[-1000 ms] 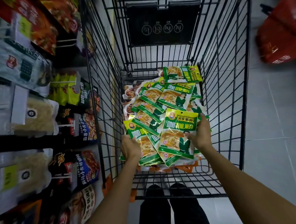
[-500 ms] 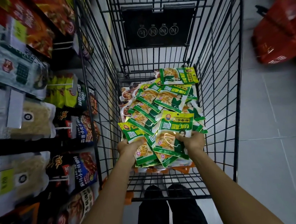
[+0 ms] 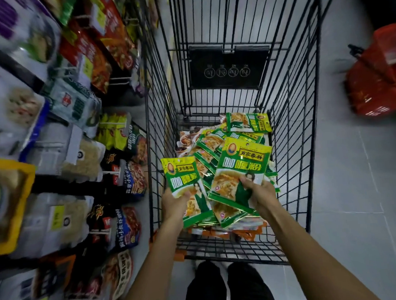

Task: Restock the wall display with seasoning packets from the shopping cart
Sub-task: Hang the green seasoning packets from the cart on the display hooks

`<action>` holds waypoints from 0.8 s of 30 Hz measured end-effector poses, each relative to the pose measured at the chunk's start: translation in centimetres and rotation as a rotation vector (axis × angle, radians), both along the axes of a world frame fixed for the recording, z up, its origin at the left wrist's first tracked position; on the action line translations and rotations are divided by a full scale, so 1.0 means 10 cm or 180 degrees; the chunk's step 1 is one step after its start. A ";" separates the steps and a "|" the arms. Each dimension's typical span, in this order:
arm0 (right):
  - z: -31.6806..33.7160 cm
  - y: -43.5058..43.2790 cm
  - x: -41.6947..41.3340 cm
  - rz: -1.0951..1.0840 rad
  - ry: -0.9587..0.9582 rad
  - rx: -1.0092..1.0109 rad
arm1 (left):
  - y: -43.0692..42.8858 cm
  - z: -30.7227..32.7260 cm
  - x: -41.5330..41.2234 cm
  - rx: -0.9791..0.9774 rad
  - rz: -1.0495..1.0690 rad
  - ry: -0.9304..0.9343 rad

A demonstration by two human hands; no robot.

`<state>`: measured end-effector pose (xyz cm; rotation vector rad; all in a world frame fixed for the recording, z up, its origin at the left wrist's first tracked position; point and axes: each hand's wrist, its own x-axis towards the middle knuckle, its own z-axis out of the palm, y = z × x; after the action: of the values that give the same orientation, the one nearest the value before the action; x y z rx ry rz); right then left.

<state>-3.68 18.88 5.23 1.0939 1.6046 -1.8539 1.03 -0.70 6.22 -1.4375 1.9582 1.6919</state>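
A black wire shopping cart (image 3: 158, 119) stands in front of me with a pile of green and yellow seasoning packets (image 3: 248, 123) on its floor. My left hand (image 3: 172, 204) grips a small stack of these packets (image 3: 182, 176) by the lower edge. My right hand (image 3: 260, 192) grips another stack of packets (image 3: 242, 168) at its lower right corner. Both stacks are lifted above the pile, inside the cart. The wall display (image 3: 115, 171) on the left holds hanging packets on pegs.
Orange packets (image 3: 223, 231) lie at the near end of the cart floor. A red shopping basket (image 3: 378, 76) sits on the tiled floor at the right. My black shoes (image 3: 226, 285) stand behind the cart. Shelves with bagged goods (image 3: 60, 153) fill the far left.
Both hands have closed on packet stacks and raised them from the pile. My view has tilted up, showing more of the wall display.
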 end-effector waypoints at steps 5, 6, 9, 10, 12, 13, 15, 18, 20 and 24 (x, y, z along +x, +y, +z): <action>0.61 -0.09 -0.21 0.0661 0.0436 -0.0245 | -0.23 0.81 0.00 -0.0042 -0.0193 0.0814; 0.76 -0.13 -0.26 0.0811 0.0540 -0.0325 | -0.29 0.99 0.03 -0.0100 -0.0166 0.0981; 1.28 -0.33 -0.45 0.1365 0.0893 -0.0691 | -0.47 1.71 0.18 -0.0430 0.0048 0.1623; 1.48 -0.43 -0.50 0.1610 0.1045 -0.0780 | -0.53 1.95 0.27 -0.0523 0.0104 0.1789; 1.91 -0.66 -0.55 0.2098 0.1399 -0.0888 | -0.65 2.42 0.49 -0.0786 0.0260 0.2071; 2.12 -0.79 -0.57 0.2290 0.1586 -0.0944 | -0.70 2.67 0.62 -0.0934 0.0414 0.2149; 2.56 -1.05 -0.56 0.2677 0.1982 -0.0962 | -0.81 3.10 0.90 -0.1293 0.0583 0.2309; 3.27 -1.39 -0.38 0.3145 0.2462 -0.1274 | -0.87 3.75 1.41 -0.1735 0.0808 0.2589; 3.76 -1.59 -0.19 0.3306 0.2859 -0.1376 | -0.85 4.14 1.76 -0.1999 0.0958 0.2748; 4.59 -1.90 0.35 0.3693 0.3456 -0.1886 | -0.75 4.82 2.47 -0.2704 0.1275 0.2945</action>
<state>-0.18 -0.17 51.17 -1.1000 1.3702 -1.7664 25.71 -8.15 54.46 -1.4462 3.3931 2.0263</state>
